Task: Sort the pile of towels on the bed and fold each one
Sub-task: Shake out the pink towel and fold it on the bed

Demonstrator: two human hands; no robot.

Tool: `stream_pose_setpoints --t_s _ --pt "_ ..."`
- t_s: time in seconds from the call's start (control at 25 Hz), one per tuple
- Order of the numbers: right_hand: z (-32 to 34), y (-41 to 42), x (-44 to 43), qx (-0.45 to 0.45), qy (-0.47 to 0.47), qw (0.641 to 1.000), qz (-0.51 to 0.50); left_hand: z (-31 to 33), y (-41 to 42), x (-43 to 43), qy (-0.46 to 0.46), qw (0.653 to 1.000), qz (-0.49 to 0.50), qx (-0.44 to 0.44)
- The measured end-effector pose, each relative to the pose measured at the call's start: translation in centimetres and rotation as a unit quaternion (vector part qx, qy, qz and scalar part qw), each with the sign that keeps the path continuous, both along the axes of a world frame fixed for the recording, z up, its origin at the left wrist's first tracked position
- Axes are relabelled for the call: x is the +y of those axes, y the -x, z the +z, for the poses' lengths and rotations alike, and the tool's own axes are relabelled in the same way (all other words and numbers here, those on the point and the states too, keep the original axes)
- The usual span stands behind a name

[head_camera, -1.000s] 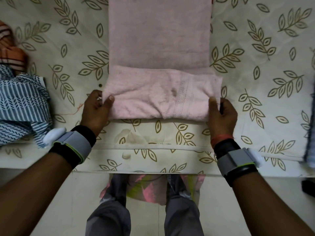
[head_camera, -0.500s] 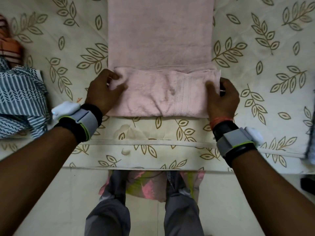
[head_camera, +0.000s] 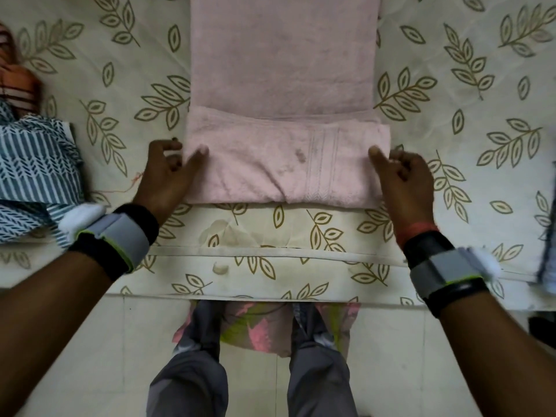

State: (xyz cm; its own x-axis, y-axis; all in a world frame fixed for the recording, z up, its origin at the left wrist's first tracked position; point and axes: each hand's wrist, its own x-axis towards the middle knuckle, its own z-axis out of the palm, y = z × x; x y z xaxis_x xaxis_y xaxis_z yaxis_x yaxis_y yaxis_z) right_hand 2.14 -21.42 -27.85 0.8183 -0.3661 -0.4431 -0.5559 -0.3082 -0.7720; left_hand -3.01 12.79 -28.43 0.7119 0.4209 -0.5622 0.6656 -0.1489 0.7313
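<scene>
A pink towel lies as a long strip on the leaf-print bed sheet. Its near end is folded over into a thick band close to the bed's edge. My left hand is at the band's left edge, thumb on top of the cloth and fingers curled at the side, pinching it. My right hand pinches the band's right edge the same way, thumb on top.
A blue-and-white patterned cloth and an orange striped towel lie bunched at the left. A bluish cloth shows at the right border. The bed's front edge runs below my wrists, with my legs on the tiled floor.
Both hands slid from the band's near corners farther up its sides. The left hand lay over the far-left corner half a second ago and now pinches the edge.
</scene>
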Motion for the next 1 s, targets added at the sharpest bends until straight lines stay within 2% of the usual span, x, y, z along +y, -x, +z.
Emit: stream_pose_setpoints --t_s 0.08,0.24,0.52,0.68,0.84,0.92,1.0 --pt "0.0 3.5 -1.0 -0.004 -0.034 0.999 0.001 0.3 3.0 0.0 0.007 0.999 -0.028 -0.023" --pt "-1.3 7.1 -1.4 -0.032 -0.007 0.999 0.020 -0.7 6.6 0.6 -0.076 0.995 -0.056 -0.025" --pt "-2.0 6.6 -1.0 -0.068 0.044 0.997 -0.020 -1.3 5.0 0.4 -0.183 0.976 -0.115 -0.031" --pt "-1.9 6.6 -1.7 -0.063 0.041 0.997 0.015 -1.3 4.4 0.7 -0.241 0.951 -0.191 -0.029" --pt "-2.1 5.1 -4.1 -0.020 0.004 1.000 0.005 -1.0 4.0 1.7 -0.262 0.929 -0.250 -0.071" --pt "-2.0 4.8 -4.2 -0.010 -0.009 1.000 0.019 -0.9 4.2 1.9 -0.250 0.938 -0.229 -0.076" --pt "-1.4 4.7 -3.7 -0.011 -0.041 0.998 0.041 -0.7 4.7 1.5 -0.208 0.962 -0.166 -0.060"
